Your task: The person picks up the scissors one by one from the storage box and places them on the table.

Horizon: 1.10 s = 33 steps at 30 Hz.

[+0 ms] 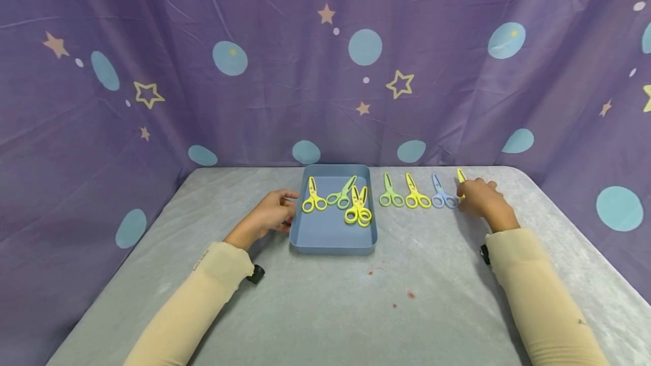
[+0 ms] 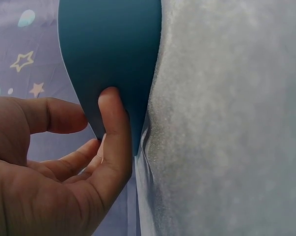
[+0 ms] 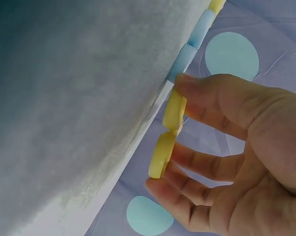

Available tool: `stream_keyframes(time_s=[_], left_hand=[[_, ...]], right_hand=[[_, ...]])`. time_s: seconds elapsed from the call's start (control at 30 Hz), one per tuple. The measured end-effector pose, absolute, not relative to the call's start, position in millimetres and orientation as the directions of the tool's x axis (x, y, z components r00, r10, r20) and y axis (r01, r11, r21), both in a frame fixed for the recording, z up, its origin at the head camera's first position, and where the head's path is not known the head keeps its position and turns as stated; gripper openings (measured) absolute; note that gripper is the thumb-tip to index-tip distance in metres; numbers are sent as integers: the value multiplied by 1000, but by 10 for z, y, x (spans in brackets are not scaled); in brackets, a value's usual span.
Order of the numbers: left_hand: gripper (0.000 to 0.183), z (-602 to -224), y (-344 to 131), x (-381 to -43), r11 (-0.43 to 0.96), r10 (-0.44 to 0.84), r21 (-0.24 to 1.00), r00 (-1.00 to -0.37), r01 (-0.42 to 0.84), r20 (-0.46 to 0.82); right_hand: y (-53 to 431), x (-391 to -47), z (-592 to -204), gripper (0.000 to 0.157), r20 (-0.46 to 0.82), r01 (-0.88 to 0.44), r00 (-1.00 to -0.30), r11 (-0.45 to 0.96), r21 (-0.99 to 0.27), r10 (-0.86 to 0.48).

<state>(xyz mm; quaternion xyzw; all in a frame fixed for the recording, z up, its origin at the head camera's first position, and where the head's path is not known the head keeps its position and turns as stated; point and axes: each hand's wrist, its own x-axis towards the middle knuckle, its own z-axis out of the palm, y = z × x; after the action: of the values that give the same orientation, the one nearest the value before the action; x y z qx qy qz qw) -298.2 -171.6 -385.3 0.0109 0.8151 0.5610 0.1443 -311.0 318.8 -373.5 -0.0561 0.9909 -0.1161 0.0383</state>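
My right hand is at the far right of a row of scissors, over yellow scissors whose blades stick out past it. In the right wrist view, thumb and fingers close about both ends of their yellow handles. Blue scissors lie just left of that hand. Against the left wall of a blue-grey tray is my left hand; in the left wrist view, a fingertip touches the tray's outer wall. Inside the tray lie yellow scissors, green scissors and overlapping yellow ones.
Green scissors and yellow scissors lie between the tray and the blue pair, blades pointing away. A grey cloth with small red marks covers the table. A purple patterned curtain hangs behind and at both sides.
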Motion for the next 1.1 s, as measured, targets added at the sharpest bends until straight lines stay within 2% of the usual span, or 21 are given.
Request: stream_keyframes(time_s=[0.27, 0.57, 0.87, 1.1], left_hand=[[55, -3862, -1735, -2990, 374, 173, 914, -957, -154, -232], [56, -3861, -1726, -2987, 372, 179, 916, -957, -151, -230], [56, -3835, -1716, -2970, 380, 176, 911, -955, -160, -240], [56, -3835, -1715, -2960, 375, 176, 914, -955, -157, -237]], right_hand=[[3165, -3142, -3706, 29, -73, -105, -989, 965, -242, -127], [3175, -3202, -3752, 19, -71, -96, -991, 971, -218, -114], [3215, -3239, -3781, 23, -105, -229, -963, 958, -173, -249], [3217, -3200, -3784, 30, -106, -199, -969, 962, -187, -221]])
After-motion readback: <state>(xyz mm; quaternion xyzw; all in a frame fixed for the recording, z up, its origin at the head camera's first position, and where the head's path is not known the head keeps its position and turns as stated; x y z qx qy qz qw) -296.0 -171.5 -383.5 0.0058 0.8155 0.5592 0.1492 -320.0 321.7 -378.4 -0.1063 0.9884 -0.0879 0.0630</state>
